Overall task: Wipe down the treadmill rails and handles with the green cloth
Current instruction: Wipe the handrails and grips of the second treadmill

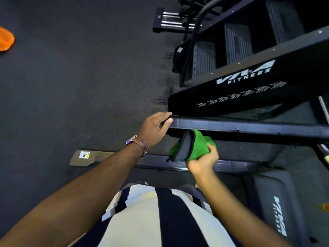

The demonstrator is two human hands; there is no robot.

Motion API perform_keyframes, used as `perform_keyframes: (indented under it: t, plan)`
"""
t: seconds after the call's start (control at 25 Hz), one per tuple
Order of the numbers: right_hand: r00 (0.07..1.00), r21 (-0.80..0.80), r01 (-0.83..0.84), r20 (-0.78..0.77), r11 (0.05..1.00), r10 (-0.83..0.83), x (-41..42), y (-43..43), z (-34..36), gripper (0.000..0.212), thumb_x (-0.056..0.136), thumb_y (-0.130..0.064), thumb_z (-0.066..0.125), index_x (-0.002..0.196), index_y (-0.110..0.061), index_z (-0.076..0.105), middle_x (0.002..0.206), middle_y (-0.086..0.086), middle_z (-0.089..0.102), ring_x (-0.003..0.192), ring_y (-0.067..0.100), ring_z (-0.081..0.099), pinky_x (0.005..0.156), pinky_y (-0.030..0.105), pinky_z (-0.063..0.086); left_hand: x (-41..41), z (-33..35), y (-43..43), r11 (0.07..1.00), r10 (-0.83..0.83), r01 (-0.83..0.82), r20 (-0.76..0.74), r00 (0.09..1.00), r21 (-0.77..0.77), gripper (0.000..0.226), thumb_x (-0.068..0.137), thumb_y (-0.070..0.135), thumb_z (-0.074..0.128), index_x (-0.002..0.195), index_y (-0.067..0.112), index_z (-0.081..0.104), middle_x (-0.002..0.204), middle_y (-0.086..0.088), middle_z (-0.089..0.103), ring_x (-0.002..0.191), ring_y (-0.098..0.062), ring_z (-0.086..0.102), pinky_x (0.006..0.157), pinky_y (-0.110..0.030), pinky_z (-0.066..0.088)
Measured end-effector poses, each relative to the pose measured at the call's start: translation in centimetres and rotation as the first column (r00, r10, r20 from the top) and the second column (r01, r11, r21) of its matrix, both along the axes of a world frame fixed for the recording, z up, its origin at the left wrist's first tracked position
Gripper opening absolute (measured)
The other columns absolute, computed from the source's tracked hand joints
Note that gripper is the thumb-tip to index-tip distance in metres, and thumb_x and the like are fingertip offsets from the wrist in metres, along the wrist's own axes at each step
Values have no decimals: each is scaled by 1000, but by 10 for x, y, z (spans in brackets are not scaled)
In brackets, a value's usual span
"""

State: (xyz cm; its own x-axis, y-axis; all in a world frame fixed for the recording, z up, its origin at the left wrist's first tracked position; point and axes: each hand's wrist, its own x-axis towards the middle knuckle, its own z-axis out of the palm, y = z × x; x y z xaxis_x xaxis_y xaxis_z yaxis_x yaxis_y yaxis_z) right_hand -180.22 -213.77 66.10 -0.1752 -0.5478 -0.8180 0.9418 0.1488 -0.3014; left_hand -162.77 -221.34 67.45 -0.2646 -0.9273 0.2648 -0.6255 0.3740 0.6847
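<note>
Right hand [203,161] grips the folded green microfibre cloth with a dark backing [197,147], bunched at the underside of the long black metal treadmill handrail [249,126]; contact unclear. Left hand [154,129] curls over the rail's near end, forearm extended. Suggest: wrap cloth round rail, press firmly, stroke lengthwise.

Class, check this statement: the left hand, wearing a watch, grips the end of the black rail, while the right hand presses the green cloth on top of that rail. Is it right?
Not quite. The head view shows the right hand holding the green cloth below the black rail, not on top of it. The left hand, wearing a watch, does grip the rail's end.
</note>
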Motion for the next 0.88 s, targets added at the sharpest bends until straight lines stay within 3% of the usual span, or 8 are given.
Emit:
perform_keyframes:
  t: [0.08,0.2,0.48,0.6,0.72,0.76,0.8,0.88]
  plan:
    - [989,-2,113,93,994,-112,41,-25,-2,52,82,-57,42,107,-20,69,112,11,70,108,32,63,102,43,45,3,1,-2,999,-40,39,34,999,4,35,95,29,52,117,6,66,108,-6,69,98,-19,64,90,-20,42]
    - [975,-7,188,118,982,-186,75,-35,8,74,83,-75,32,124,-22,64,125,14,64,119,35,56,108,52,39,7,-1,-8,995,-93,95,102,990,-14,40,95,34,48,118,6,66,109,-7,69,98,-21,62,92,-22,38]
    - [907,-14,420,-11,907,-420,25,-51,17,58,86,-71,38,99,-23,67,108,7,69,102,30,62,102,40,41,9,2,-14,992,-129,129,72,989,2,39,95,32,50,117,4,66,108,-8,69,99,-24,62,91,-24,39]
    - [959,-50,285,18,957,-284,51,-43,4,71,78,-81,38,104,-23,69,108,8,70,103,30,62,103,48,43,10,-1,-14,993,-117,117,5,993,2,34,94,29,54,114,6,68,107,-6,70,99,-22,64,90,-20,41]
    - [959,-15,168,-230,986,-167,41,-27,22,46,87,-63,50,106,-24,65,114,6,69,101,24,65,99,43,49,9,-4,-12,996,-65,69,-85,994,56,29,95,23,54,112,6,70,110,-7,70,102,-17,63,91,-6,35]
    - [886,23,201,-430,979,-172,37,-25,26,43,89,-58,55,114,-22,60,121,7,66,103,21,63,97,39,50,7,-3,-11,996,-47,56,-124,991,69,28,95,21,53,110,5,71,109,-7,70,101,-17,64,91,-4,34]
    - [696,68,209,-711,976,-100,38,-23,34,49,88,-54,61,121,-18,55,126,9,60,108,20,59,98,36,47,4,0,-9,997,-23,35,-166,986,68,28,95,20,52,108,4,71,107,-8,71,100,-17,64,90,-3,34]
    - [-56,155,19,-986,988,156,52,-17,38,67,82,-56,65,127,-8,50,129,15,47,117,29,48,103,37,35,-1,-1,-3,997,41,-23,-230,972,79,28,94,22,51,104,7,72,104,-4,72,98,-16,65,89,-4,37]
